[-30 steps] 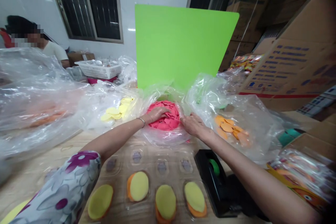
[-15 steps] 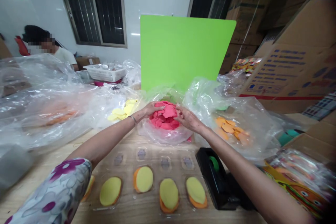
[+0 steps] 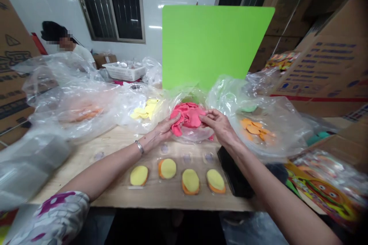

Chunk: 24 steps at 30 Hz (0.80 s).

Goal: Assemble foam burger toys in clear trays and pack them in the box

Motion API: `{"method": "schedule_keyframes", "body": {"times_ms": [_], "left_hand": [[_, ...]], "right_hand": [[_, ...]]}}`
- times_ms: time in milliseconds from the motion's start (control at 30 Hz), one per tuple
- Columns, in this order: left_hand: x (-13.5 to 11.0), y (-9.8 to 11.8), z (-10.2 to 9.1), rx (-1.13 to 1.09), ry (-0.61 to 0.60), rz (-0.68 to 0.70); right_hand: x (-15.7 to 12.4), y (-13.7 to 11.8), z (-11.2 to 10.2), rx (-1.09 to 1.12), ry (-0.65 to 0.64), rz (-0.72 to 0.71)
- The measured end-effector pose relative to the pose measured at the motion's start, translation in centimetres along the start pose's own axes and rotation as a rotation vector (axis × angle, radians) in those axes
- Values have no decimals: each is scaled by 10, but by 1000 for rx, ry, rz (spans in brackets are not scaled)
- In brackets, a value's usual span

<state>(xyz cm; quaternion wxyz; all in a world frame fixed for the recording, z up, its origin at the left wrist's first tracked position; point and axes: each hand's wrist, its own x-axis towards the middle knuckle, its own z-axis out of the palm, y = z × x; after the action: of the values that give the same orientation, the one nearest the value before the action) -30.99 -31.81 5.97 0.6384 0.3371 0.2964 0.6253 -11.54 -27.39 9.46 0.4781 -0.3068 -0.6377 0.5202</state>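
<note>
A heap of thin pink foam pieces lies in a clear plastic bag at the middle of the desk. They look light, soft and floppy, with little stiffness, and they will likely cling together in a loose stack, so a pinch at an edge seems the surest hold. Their rounded outlines are bent and overlapping. The left hand has its fingers and thumb closed together, pinching a few pieces at the heap's near side. The right hand is curled, with its fingertips at the heap's right edge; whether it pinches anything I cannot tell. To the left, yellow foam pieces lie in another bag; to the right, orange foam pieces lie in a third. Nearer the person, a clear plastic tray holds yellow discs on orange ones, beside a black tape dispenser. A green board stands behind.
</note>
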Motion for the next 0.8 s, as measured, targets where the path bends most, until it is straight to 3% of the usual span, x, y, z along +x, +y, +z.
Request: {"method": "schedule_keyframes", "body": {"times_ms": [100,233,367,467,567,633,800], "left_hand": [[-42,-3,11,-114,100,-67],[-93,-5,18,-150,183,-163],[-129,-11,20,-144,221,-241],[-145,-18,25,-162,247,-252],[-153,-25,31,-165,286,-249],[-156,-28,32,-180,288,-255],[-160,-31,29,-213,299,-284]], "right_hand": [[-40,-8,-20,-64,-18,46],[-95,-1,-51,-222,-62,158],[-137,18,-66,-635,-78,58],[-155,33,-62,-1078,-123,-158],[-166,44,-51,-1372,-342,-288],[-170,48,-46,-1452,-456,-308],[-177,47,-47,-1470,-448,-314]]}}
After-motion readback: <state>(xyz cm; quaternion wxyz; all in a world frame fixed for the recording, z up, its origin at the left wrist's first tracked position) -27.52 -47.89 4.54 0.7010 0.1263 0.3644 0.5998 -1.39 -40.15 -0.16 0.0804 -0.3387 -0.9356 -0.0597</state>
